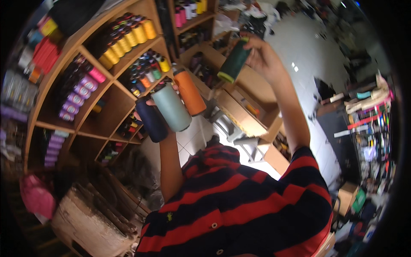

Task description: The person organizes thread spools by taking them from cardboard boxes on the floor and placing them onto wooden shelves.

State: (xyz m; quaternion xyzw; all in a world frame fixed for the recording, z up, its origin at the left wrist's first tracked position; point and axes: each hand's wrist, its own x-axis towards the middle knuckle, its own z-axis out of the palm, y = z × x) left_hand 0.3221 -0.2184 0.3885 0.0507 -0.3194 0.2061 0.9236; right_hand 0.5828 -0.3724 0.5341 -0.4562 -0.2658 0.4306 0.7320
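Observation:
My left hand (150, 103) is closed around three large thread spools in front of the shelves, mostly hidden behind them. They are a navy spool (151, 122), a pale grey-green spool (172, 107) in the middle and an orange spool (189, 93) on the right. Higher up and to the right, my right hand (259, 53) grips a dark green thread spool (234, 61) near its upper end. This spool has yellow-green rims and tilts over an open cardboard box (244, 118).
A wooden shelf unit (96, 68) with square compartments stands at left, holding yellow spools (128, 37), purple spools (77, 96) and mixed smaller ones. Below the box is a grey plastic stool (227, 126). A worn wooden chair (87, 218) stands lower left; a cluttered rack (372, 124) lines the right.

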